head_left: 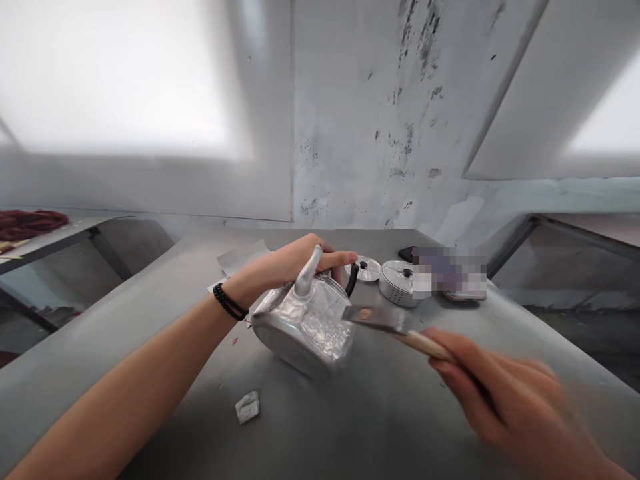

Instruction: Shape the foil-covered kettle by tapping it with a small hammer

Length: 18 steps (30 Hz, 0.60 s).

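Note:
A shiny metal kettle (305, 330) lies tilted on the grey table (150, 333), spout pointing up. My left hand (295, 260) is closed over its top by the spout and the black handle, steadying it. My right hand (500, 393), blurred by motion, is closed round the pale wooden handle of a flat metal scraper (380, 319). The scraper's blade tip rests against the kettle's side. A black bead bracelet (229, 302) sits on my left wrist.
Behind the kettle lie a small metal lid (367, 269) and a round metal strainer piece (397, 281). A blurred-out object (450, 272) lies to their right. A small crumpled grey wad (248, 407) sits near the front. Paper sheets (240, 259) lie behind my left hand.

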Tool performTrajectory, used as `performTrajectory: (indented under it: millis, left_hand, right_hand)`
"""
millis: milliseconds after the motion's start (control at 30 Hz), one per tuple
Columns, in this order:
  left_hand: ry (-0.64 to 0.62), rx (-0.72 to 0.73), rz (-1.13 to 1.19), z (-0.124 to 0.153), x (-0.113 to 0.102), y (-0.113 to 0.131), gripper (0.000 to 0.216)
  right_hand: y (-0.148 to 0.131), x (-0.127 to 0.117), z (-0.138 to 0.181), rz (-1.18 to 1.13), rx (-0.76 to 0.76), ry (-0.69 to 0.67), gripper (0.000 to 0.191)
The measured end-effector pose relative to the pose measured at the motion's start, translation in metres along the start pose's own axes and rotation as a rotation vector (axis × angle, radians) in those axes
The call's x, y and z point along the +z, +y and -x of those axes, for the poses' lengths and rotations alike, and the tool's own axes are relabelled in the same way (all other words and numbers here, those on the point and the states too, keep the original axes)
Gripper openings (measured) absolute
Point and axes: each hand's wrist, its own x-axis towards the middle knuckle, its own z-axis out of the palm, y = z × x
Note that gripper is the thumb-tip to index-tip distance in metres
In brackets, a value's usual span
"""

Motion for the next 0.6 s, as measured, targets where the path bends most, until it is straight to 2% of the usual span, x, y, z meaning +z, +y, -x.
performTrajectory:
  millis: [100, 233, 433, 600]
  left_hand:
    - [-0.005, 0.012, -0.006, -0.0008, -0.0003, -0.0003, 0.055]
    - [0.017, -0.001, 0.017, -0.0024, -0.0002, -0.0011, 0.054]
    - [0.017, 0.017, -0.012, -0.0035, -0.0001, -0.0047, 0.057]
    - [0.015, 0.002, -0.005, -0.0044, -0.0005, -0.0062, 0.057]
  right_hand:
    - [0.0025, -0.0015, -0.0009, 0.030, -0.009, 0.037, 0.023]
    - [0.0042, 0.0012, -0.0021, 0.032, -0.120, -0.051, 0.017]
    - [0.0055, -0.0014, 0.0000, 0.029, -0.023, 0.025, 0.018]
    - [0.0041, 0.0017, -0.0024, -0.011, -0.104, -0.095, 0.017]
